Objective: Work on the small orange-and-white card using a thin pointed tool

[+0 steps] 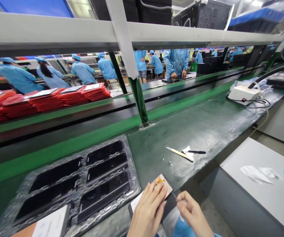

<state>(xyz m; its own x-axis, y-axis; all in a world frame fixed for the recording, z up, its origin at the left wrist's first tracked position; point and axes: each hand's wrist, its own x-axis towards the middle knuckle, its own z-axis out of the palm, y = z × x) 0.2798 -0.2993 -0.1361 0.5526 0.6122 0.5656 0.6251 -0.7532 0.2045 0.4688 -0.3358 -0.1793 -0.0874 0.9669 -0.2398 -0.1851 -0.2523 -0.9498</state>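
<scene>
My left hand [148,207] lies over a flat, phone-sized piece with a white and orange top [166,186], fingers stretched across it and thumb along its near side, holding it at the bench edge. A small yellow-orange tab shows near my fingertips. My right hand [191,210] pinches a thin, dark tool [173,195], its point at the piece's right edge; the tool's exact kind is unclear. Left of my hands, a clear plastic tray [133,164] holds several black phones [107,168]. A white and orange box [51,223] rests over the tray's near corner.
A yellow-handled craft knife [180,154], a black pen-like tool [197,152] and crumpled white tissue lie ahead on the green bench [181,125]. A white device with cables [244,93] stands farther right. Red-wrapped stacks [75,97] line the far side. Co-workers in blue work beyond.
</scene>
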